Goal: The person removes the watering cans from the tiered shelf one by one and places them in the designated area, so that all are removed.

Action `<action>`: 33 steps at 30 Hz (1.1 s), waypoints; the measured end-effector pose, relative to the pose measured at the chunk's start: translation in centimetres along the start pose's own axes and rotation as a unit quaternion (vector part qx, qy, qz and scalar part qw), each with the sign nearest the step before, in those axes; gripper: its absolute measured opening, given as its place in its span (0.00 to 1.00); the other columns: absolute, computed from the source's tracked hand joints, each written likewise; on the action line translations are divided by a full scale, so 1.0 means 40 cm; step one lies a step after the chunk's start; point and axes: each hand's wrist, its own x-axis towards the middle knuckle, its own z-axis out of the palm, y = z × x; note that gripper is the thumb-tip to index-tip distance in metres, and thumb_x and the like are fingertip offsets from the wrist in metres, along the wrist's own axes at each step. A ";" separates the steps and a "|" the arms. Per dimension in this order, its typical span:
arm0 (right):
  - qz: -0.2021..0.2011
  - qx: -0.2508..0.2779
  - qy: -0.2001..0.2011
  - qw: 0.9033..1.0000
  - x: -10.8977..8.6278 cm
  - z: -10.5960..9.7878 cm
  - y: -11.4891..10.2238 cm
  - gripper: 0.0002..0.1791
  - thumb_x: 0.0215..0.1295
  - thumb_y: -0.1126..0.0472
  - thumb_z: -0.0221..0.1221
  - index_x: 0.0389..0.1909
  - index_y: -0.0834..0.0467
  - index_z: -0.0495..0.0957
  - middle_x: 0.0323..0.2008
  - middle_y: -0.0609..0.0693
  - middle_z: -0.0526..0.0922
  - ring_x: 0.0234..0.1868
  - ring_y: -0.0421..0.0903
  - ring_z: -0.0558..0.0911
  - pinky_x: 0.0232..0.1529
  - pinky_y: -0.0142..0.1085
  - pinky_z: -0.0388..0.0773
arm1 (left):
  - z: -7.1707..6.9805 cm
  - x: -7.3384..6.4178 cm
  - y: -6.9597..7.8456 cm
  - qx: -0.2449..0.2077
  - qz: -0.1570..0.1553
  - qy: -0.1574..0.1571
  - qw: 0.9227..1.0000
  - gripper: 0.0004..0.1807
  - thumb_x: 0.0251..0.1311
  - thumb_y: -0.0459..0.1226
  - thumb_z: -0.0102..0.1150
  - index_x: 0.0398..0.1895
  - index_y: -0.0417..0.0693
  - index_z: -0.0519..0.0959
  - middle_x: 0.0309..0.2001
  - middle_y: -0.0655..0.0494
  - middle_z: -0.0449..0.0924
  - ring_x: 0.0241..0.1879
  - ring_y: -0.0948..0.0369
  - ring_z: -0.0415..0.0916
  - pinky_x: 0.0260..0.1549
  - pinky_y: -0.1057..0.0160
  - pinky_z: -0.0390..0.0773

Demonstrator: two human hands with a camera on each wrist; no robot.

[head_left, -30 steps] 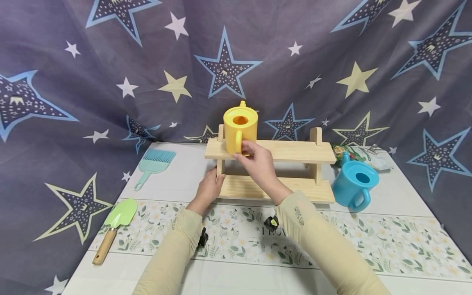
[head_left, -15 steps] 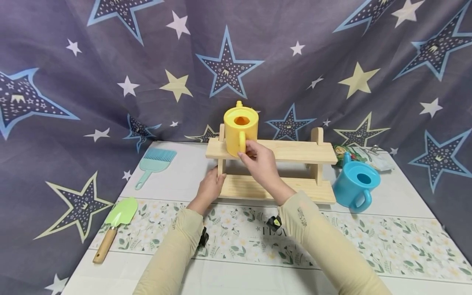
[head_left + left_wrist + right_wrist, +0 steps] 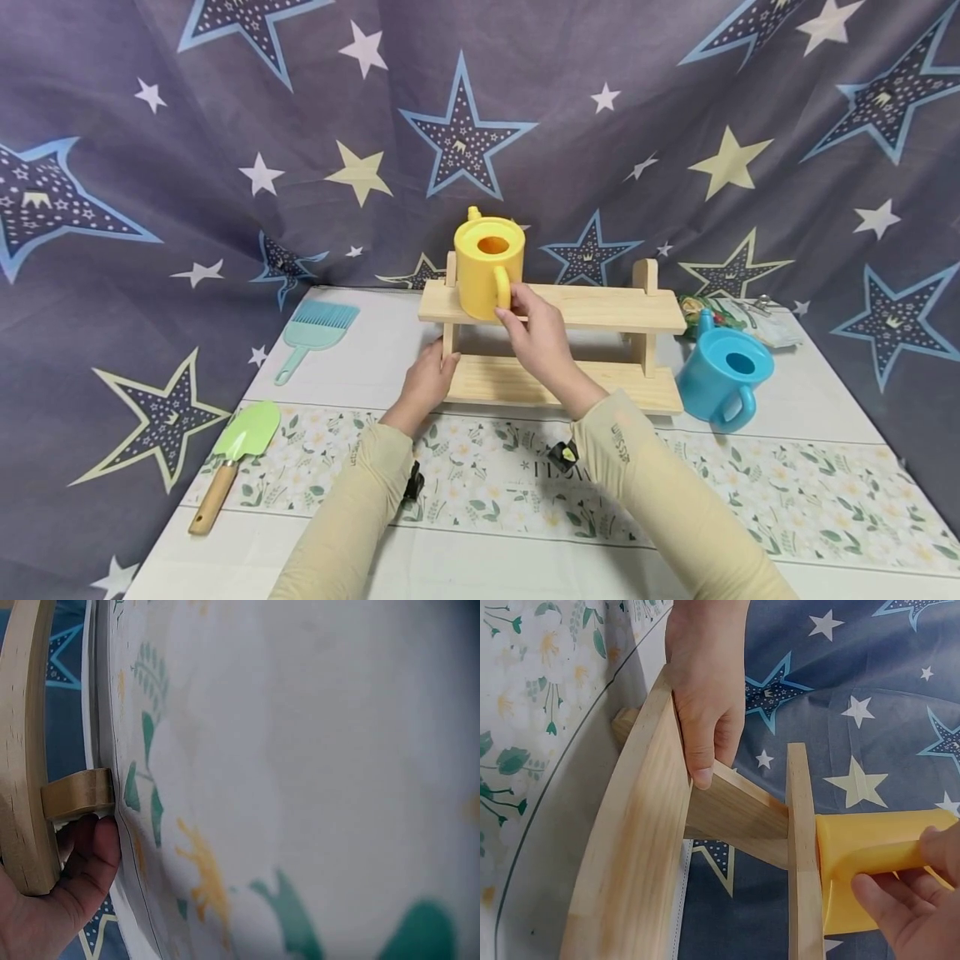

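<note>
A yellow watering can (image 3: 480,279) stands upright on the left end of the top board of a two-tier wooden shelf (image 3: 600,307). Its spout points back and slightly left, its handle toward the front right. My right hand (image 3: 542,337) pinches that handle between thumb and fingers, as the right wrist view also shows. At the shelf's left end, my left hand (image 3: 429,382) holds the lower board. Seen from the right wrist, the left thumb lies over the board's inner side beside the upright. In the left wrist view, curled fingers (image 3: 90,862) reach under the wood.
A blue watering can (image 3: 712,383) stands right of the shelf, in front of some packets (image 3: 761,321). To the left lie a teal dustpan-like tool (image 3: 313,329) and a green trowel (image 3: 243,437) with a wooden handle. A starry cloth (image 3: 570,100) hangs behind the table.
The yellow watering can has turned in place on the top board: its spout swung left and its handle right. My right hand moved right with the handle; the left hand stayed.
</note>
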 end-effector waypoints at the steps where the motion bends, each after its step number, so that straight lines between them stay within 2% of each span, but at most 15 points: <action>1: -0.001 -0.001 0.002 1.000 -0.001 0.000 0.001 0.11 0.71 0.63 0.58 0.51 0.61 0.76 0.42 0.55 0.83 0.44 0.49 0.83 0.45 0.40 0.83 | 0.000 0.000 0.000 -0.001 0.000 0.000 1.000 0.27 0.75 0.44 0.44 0.72 0.42 0.61 0.58 0.40 0.71 0.60 0.46 0.71 0.59 0.46 0.71; 10: -0.004 0.006 0.014 1.000 -0.009 -0.006 0.008 0.12 0.70 0.63 0.58 0.52 0.60 0.77 0.42 0.54 0.84 0.43 0.48 0.84 0.44 0.39 0.83 | 0.001 0.000 0.001 0.002 0.003 0.000 1.000 0.27 0.75 0.45 0.44 0.72 0.41 0.61 0.58 0.40 0.71 0.60 0.46 0.71 0.59 0.46 0.71; 21: -0.025 0.029 0.037 0.999 -0.031 -0.026 0.016 0.12 0.69 0.66 0.59 0.51 0.62 0.78 0.39 0.57 0.84 0.41 0.50 0.85 0.43 0.40 0.84 | 0.001 0.002 -0.005 0.005 0.000 -0.006 1.000 0.28 0.75 0.47 0.43 0.72 0.43 0.60 0.61 0.40 0.69 0.63 0.46 0.68 0.62 0.46 0.68; 26: -0.039 0.025 0.042 0.998 -0.043 -0.042 0.018 0.12 0.69 0.66 0.59 0.52 0.62 0.78 0.39 0.57 0.84 0.42 0.50 0.85 0.42 0.41 0.84 | 0.003 0.005 -0.008 0.011 0.006 -0.003 1.000 0.29 0.75 0.47 0.43 0.72 0.42 0.60 0.61 0.40 0.69 0.62 0.45 0.69 0.61 0.44 0.69; 33: -0.032 0.012 0.047 0.998 -0.062 -0.073 0.023 0.12 0.69 0.65 0.59 0.51 0.62 0.78 0.40 0.56 0.84 0.44 0.50 0.85 0.42 0.40 0.84 | 0.005 0.005 -0.009 0.011 0.004 -0.003 1.000 0.29 0.75 0.47 0.43 0.72 0.41 0.59 0.61 0.39 0.69 0.62 0.45 0.68 0.61 0.44 0.69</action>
